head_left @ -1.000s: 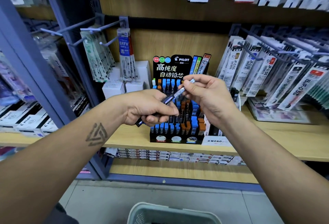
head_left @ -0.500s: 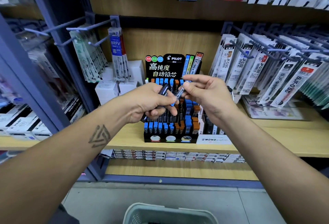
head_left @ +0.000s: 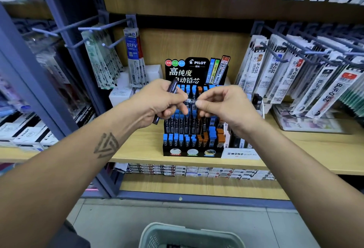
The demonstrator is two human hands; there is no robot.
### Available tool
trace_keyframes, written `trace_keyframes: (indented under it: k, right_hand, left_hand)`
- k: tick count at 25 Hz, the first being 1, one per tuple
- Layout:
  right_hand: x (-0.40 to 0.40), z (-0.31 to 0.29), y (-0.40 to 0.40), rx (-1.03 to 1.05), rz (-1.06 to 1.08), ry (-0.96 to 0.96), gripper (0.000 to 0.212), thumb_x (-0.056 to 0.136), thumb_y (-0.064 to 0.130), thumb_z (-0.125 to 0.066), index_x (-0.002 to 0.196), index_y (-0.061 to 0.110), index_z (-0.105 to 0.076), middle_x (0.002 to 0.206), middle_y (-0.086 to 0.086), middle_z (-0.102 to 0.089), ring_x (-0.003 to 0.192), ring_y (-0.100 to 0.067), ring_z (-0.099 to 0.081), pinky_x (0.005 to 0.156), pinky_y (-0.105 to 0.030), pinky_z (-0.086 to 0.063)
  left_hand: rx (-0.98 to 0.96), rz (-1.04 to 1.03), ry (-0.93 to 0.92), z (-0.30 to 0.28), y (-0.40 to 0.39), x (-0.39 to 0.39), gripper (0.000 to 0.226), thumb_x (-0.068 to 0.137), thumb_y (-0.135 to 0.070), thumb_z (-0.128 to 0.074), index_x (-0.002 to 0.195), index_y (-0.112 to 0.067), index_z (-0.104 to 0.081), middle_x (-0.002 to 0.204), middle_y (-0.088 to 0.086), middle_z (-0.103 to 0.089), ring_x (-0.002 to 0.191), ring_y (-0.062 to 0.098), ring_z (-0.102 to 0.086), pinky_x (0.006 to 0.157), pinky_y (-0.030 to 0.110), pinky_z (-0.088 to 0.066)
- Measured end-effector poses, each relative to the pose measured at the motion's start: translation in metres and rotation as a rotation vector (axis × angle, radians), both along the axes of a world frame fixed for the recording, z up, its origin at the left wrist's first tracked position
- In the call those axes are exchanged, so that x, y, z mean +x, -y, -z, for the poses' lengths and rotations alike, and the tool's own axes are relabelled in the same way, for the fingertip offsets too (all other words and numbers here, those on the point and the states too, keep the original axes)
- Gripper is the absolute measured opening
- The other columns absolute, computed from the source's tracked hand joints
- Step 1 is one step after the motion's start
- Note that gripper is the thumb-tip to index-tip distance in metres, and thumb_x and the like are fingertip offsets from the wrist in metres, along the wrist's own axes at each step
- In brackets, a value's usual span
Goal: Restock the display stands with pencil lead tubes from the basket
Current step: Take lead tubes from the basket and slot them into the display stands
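Here, mid-frame, the right hand [head_left: 222, 107] pinches one slim pencil lead tube [head_left: 190, 101] between thumb and forefinger, just in front of the Pilot display stand [head_left: 194, 121]. The left hand [head_left: 157, 103] is curled round a small bundle of tubes [head_left: 171, 87]; their dark ends poke out above and below the fist. The two hands nearly touch at the fingertips.

Step in hand, as I judge it: one tube drawn off the bundle, about to go into the stand. Next move calls for turning it upright, cap up, and dropping it into a free slot among the tiered rows; slots are narrow, so a clean vertical entry matters.

Materials: tubes are hard plastic, smoky and translucent, thin and rectangular, likely slick. Stand is black, stepped, with blue and orange caps in ranks, and a glossy printed header card. It sits on a pale wood-grain shelf [head_left: 137, 149].

Lower centre of the frame: the rim of a pale green perforated plastic basket [head_left: 189, 228]. Left and right: hanging refill packets [head_left: 275, 70] on metal pegs.
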State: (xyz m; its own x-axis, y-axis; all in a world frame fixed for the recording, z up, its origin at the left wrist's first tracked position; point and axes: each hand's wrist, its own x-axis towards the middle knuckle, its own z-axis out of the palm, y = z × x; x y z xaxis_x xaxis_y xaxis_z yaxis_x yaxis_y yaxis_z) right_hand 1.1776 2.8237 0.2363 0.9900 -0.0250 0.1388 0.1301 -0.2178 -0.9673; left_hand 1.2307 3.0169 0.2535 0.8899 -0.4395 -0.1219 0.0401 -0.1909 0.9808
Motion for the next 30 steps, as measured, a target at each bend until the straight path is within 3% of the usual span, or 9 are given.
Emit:
trace_keyframes:
  k: [3,6,11,16,19,23,30]
  right_hand:
    - [0.003,-0.004,0.000,0.302,0.072,-0.001,0.021,0.085,-0.010,-0.068,0.106,-0.008,-0.069,0.088,-0.025,-0.072,0.078,-0.024,-0.074,0.076,-0.026,-0.061]
    - [0.009,-0.010,-0.003,0.352,0.123,0.055,0.025,0.083,-0.006,-0.072,0.107,-0.003,-0.069,0.084,-0.020,-0.074,0.080,-0.027,-0.075,0.076,-0.030,-0.062]
    - [0.025,-0.017,-0.005,0.017,0.263,0.214,0.015,0.083,0.001,-0.077,0.098,0.004,-0.076,0.083,-0.012,-0.076,0.079,-0.024,-0.075,0.077,-0.031,-0.062]
    - [0.042,-0.012,-0.011,-0.268,0.264,0.231,0.012,0.087,0.005,-0.076,0.093,0.016,-0.075,0.083,-0.001,-0.075,0.080,-0.017,-0.074,0.081,-0.036,-0.061]
    - [0.044,-0.010,-0.018,-0.428,0.260,0.261,0.011,0.088,0.013,-0.077,0.091,0.023,-0.075,0.081,0.011,-0.072,0.080,-0.006,-0.071,0.083,-0.029,-0.059]
    - [0.045,-0.007,-0.025,-0.528,0.241,0.291,0.009,0.090,0.013,-0.075,0.096,0.018,-0.077,0.082,0.015,-0.068,0.081,0.002,-0.066,0.083,-0.023,-0.057]
    - [0.046,-0.003,-0.030,-0.626,0.151,0.247,0.010,0.089,0.013,-0.075,0.097,0.019,-0.078,0.083,0.011,-0.070,0.082,0.001,-0.065,0.081,-0.019,-0.054]
  left_hand:
    - [-0.073,-0.056,-0.083,-0.001,-0.005,0.004,0.004,0.100,-0.004,-0.057,0.097,-0.002,-0.056,0.071,0.021,-0.070,0.032,0.008,-0.036,0.036,0.016,-0.022]
    - [-0.101,-0.118,-0.115,-0.004,-0.014,0.008,0.008,0.099,-0.004,-0.058,0.104,0.001,-0.058,0.064,0.015,-0.066,0.032,0.007,-0.036,0.034,0.014,-0.022]
    - [-0.179,-0.245,-0.124,-0.009,-0.035,0.021,0.011,0.098,-0.015,-0.062,0.102,-0.006,-0.059,0.048,-0.002,-0.042,0.033,0.005,-0.030,0.033,0.014,-0.017]
    - [-0.175,-0.183,-0.114,-0.015,-0.044,0.018,0.025,0.098,-0.031,-0.064,0.082,-0.013,-0.056,0.049,-0.004,-0.034,0.035,0.006,-0.027,0.036,0.015,-0.014]
    - [-0.151,-0.165,-0.150,-0.017,-0.042,0.017,0.034,0.102,-0.040,-0.053,0.079,-0.014,-0.054,0.049,-0.003,-0.031,0.035,0.007,-0.025,0.035,0.014,-0.014]
    - [-0.147,-0.167,-0.164,-0.017,-0.040,0.017,0.035,0.104,-0.038,-0.049,0.081,-0.013,-0.055,0.050,-0.003,-0.032,0.036,0.007,-0.025,0.035,0.015,-0.014]
    - [-0.147,-0.168,-0.158,-0.018,-0.036,0.012,0.035,0.104,-0.037,-0.050,0.080,-0.013,-0.055,0.049,-0.003,-0.033,0.035,0.007,-0.025,0.034,0.015,-0.014]
